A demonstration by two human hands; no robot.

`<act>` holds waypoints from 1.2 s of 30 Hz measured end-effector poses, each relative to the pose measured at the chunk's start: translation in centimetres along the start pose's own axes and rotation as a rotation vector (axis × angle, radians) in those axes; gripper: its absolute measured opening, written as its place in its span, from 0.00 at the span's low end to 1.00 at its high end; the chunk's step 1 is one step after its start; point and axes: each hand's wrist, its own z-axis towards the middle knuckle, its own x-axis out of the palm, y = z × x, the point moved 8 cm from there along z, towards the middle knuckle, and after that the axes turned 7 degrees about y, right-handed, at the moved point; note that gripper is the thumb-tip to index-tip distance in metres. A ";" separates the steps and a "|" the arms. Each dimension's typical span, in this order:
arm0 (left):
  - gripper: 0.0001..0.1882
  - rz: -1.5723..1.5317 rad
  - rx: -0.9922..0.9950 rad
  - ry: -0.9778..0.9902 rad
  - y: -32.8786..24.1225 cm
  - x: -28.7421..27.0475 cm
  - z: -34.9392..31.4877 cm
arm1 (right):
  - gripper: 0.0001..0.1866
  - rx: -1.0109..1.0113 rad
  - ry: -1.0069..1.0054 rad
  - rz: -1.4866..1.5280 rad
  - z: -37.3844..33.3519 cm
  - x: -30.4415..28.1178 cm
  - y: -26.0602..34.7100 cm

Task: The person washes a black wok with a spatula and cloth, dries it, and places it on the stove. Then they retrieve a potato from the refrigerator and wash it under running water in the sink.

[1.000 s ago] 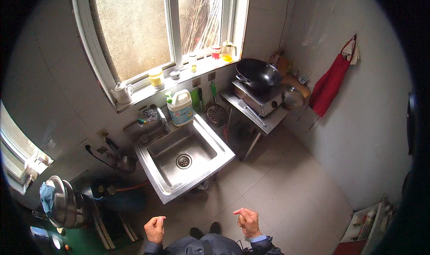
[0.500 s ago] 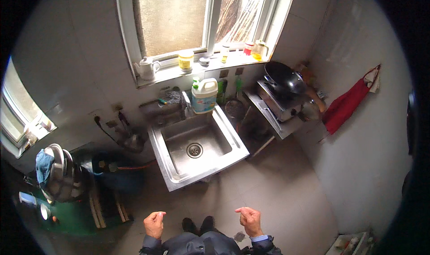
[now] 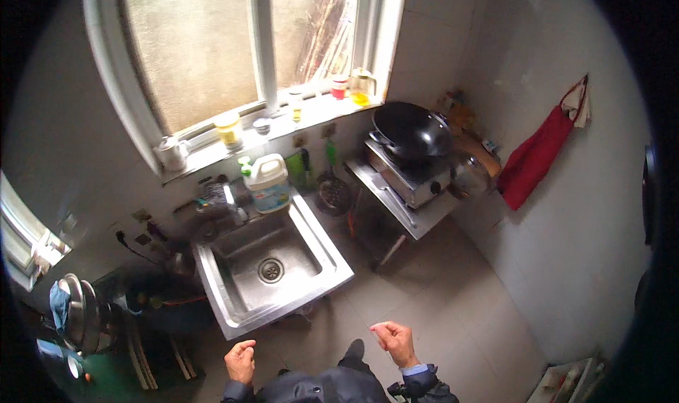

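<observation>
My left hand (image 3: 240, 361) is held low in front of me, its fingers curled in and nothing showing in them. It is close to the front edge of the steel sink (image 3: 228, 324) but apart from it. My right hand (image 3: 395, 343) is also loosely closed with nothing visible in it, over the floor to the right of the sink. The sink basin has a round drain (image 3: 270, 270). At its back rim stand a tap (image 3: 232, 198) and a large white jug (image 3: 269, 183) with a green pump bottle beside it.
Right of the sink, a black wok (image 3: 411, 133) sits on a stove (image 3: 407, 173) on a metal stand. A red apron (image 3: 535, 159) hangs on the right wall. Stacked metal basins (image 3: 88, 318) are at left on a green table (image 3: 106, 385). Jars and a teapot (image 3: 172, 153) line the windowsill.
My view has turned to the right, so the sink and window sit further left. One foot has stepped forward. Both hands remain loosely closed in front of me.
</observation>
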 end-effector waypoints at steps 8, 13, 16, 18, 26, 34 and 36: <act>0.09 0.055 0.007 0.058 -2.8 14.3 2.6 | 0.11 0.067 -0.058 0.022 7.7 -14.6 2.3; 0.08 0.053 0.043 0.029 -4.4 17.2 6.0 | 0.11 -0.017 -0.045 -0.038 13.0 -17.4 5.3; 0.08 0.028 0.028 0.039 -4.7 18.8 8.6 | 0.11 0.011 -0.054 -0.083 14.9 -17.1 6.3; 0.09 -0.027 0.008 0.071 -4.7 20.6 10.7 | 0.10 0.021 -0.038 -0.123 15.9 -16.7 6.8; 0.11 -0.037 0.065 -0.072 -5.7 20.2 10.0 | 0.12 0.182 0.224 -0.113 21.5 -13.7 6.4; 0.06 -0.231 -0.081 -0.519 -1.5 22.3 0.9 | 0.13 0.135 0.597 -0.227 26.4 -11.9 6.8; 0.06 -0.173 -0.020 -0.490 -1.6 24.4 -0.4 | 0.13 0.175 0.600 -0.264 26.9 -13.2 6.2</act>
